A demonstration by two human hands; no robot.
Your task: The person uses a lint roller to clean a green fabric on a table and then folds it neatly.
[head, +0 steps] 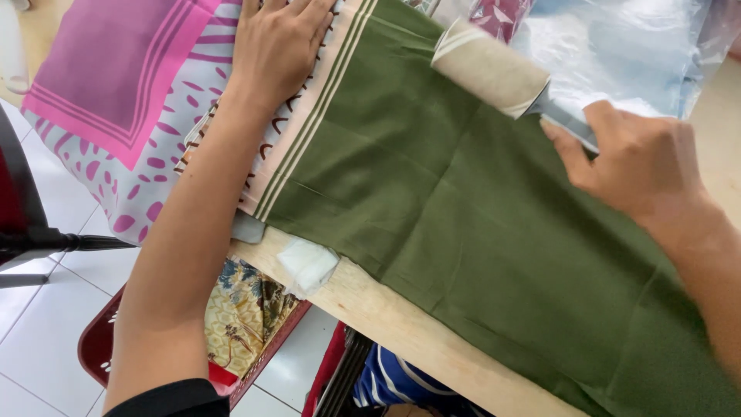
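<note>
A large olive-green cloth lies spread flat over a pale wooden table, covering most of it and running off the lower right. Beside it, at upper left, sits a folded pink and purple patterned fabric, its striped cream border touching the green cloth's edge. The person's left hand presses down on that border — palm flat, fingers spread. Their right hand is closed around the grey handle of a lint roller, whose beige barrel rests on the green cloth near its top edge. Below the table, a red basket holds a floral fabric — only partly visible.
</note>
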